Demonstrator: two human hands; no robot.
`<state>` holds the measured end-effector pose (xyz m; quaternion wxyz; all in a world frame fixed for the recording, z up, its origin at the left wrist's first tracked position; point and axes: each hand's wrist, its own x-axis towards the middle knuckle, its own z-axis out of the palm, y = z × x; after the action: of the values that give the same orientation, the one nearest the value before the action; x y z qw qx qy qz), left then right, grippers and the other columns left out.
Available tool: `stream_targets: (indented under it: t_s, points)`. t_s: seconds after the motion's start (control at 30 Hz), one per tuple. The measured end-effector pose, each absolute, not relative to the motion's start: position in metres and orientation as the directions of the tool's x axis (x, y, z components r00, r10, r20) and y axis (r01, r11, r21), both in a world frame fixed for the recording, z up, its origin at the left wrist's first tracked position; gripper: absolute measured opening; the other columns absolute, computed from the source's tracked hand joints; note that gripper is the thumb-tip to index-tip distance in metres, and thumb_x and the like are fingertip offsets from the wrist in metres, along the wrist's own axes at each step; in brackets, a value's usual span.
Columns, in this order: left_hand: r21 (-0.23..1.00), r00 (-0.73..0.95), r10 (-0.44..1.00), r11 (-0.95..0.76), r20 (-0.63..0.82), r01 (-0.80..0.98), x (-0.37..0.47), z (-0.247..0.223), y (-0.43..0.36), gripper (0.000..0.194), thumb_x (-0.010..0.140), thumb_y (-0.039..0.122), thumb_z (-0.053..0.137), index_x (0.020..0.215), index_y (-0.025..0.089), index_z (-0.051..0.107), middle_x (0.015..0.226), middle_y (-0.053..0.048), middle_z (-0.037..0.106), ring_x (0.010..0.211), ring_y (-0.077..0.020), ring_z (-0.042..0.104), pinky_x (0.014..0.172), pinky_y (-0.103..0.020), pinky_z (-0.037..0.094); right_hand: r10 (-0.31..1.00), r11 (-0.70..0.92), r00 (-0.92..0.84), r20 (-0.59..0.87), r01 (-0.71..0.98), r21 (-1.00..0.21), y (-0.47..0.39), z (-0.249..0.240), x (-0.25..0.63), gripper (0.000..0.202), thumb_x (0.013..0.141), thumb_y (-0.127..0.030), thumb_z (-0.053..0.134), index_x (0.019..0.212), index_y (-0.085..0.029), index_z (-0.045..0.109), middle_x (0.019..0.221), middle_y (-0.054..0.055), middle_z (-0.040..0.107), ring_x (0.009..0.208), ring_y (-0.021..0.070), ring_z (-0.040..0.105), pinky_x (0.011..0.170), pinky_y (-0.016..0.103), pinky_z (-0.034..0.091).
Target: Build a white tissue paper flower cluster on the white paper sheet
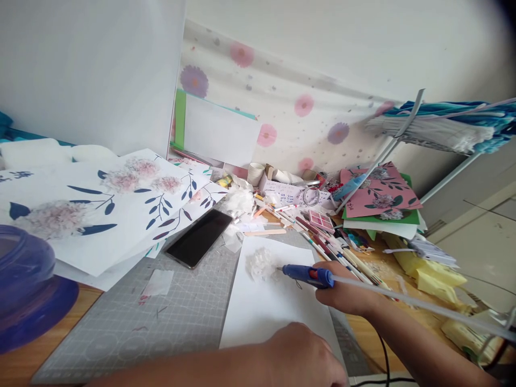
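Observation:
My right hand (pixel 341 290) is wrapped round a blue hot glue gun (pixel 308 274) with a long pale glue stick (pixel 403 298) running out of its back. The nozzle points left and meets the right edge of a crumpled white tissue-like flower (pixel 262 263), as far as I can see. That flower lies on the upper part of a white paper sheet (pixel 245 317). My left hand (pixel 302 352) rests over the sheet's near edge, knuckles up. Its fingers bend down and are mostly hidden, so any hold is unclear.
A phone (pixel 199 238) lies on the grey cutting mat (pixel 161 322). Flower-decorated sheets (pixel 92 258) and a purple container (pixel 28 306) stand left. Pens (pixel 322 244) and scraps crowd the back. A cable (pixel 385 355) hangs at the right; pipe cleaners (pixel 443 126) sit on a stand.

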<state>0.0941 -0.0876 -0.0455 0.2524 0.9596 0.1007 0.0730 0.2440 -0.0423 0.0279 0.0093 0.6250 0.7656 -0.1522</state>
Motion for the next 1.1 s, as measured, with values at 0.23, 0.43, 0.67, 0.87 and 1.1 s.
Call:
stream_targets:
  t_s: [0.23, 0.43, 0.67, 0.87, 1.1]
  points:
    - [0.486, 0.963, 0.242, -0.86, 0.118, 0.156, 0.096, -0.048, -0.089, 0.013, 0.082, 0.03, 0.067, 0.074, 0.021, 0.065, 0.072, 0.005, 0.068, 0.072, -0.0127, 0.064, 0.05, -0.024, 0.033, 0.937, 0.15, -0.251, -0.242, 0.917, -0.371, -0.045, 0.035, 0.243, 0.018, 0.055, -0.01, 0.051, 0.069, -0.019, 0.058, 0.068, 0.001, 0.062, 0.064, 0.0158, 0.055, 0.056, 0.024, 0.038]
    - [0.499, 0.954, 0.251, -0.855, 0.162, 0.14, 0.096, -0.05, -0.089, 0.014, 0.082, 0.029, 0.066, 0.072, 0.02, 0.063, 0.069, 0.005, 0.068, 0.07, -0.0126, 0.064, 0.05, -0.023, 0.032, 0.958, 0.166, -0.224, -0.179, 0.942, -0.291, -0.045, 0.029, 0.243, 0.012, 0.055, -0.01, 0.052, 0.062, -0.019, 0.049, 0.06, -0.002, 0.051, 0.06, 0.0142, 0.049, 0.053, 0.024, 0.035]
    - [0.496, 0.96, 0.218, -0.862, 0.176, 0.104, 0.095, -0.051, -0.089, 0.014, 0.083, 0.03, 0.066, 0.074, 0.02, 0.065, 0.072, 0.005, 0.069, 0.07, -0.0121, 0.064, 0.051, -0.023, 0.035, 0.938, 0.093, -0.223, -0.264, 0.898, -0.429, -0.047, 0.039, 0.247, 0.014, 0.052, -0.009, 0.05, 0.062, -0.018, 0.054, 0.058, -0.002, 0.054, 0.058, 0.0137, 0.05, 0.051, 0.023, 0.035]
    - [0.543, 0.956, 0.239, -0.832, 0.171, 0.111, 0.093, -0.047, -0.089, 0.014, 0.082, 0.029, 0.066, 0.072, 0.019, 0.065, 0.069, 0.005, 0.067, 0.068, -0.0118, 0.063, 0.057, -0.021, 0.041, 0.919, -0.015, -0.149, -0.366, 0.912, -0.409, -0.044, 0.048, 0.245, 0.009, 0.052, -0.012, 0.051, 0.057, -0.019, 0.053, 0.048, -0.004, 0.047, 0.048, 0.0105, 0.042, 0.043, 0.022, 0.03]
    - [0.598, 0.93, 0.341, -0.776, 0.135, 0.197, 0.083, -0.033, -0.094, 0.013, 0.079, 0.033, 0.069, 0.078, 0.019, 0.07, 0.074, 0.003, 0.067, 0.071, -0.0134, 0.063, 0.07, -0.021, 0.048, 0.852, -0.119, -0.105, -0.512, 0.915, -0.386, -0.024, 0.064, 0.235, 0.017, 0.048, -0.012, 0.053, 0.035, -0.02, 0.046, 0.037, -0.001, 0.047, 0.036, 0.0104, 0.04, 0.037, 0.024, 0.03]
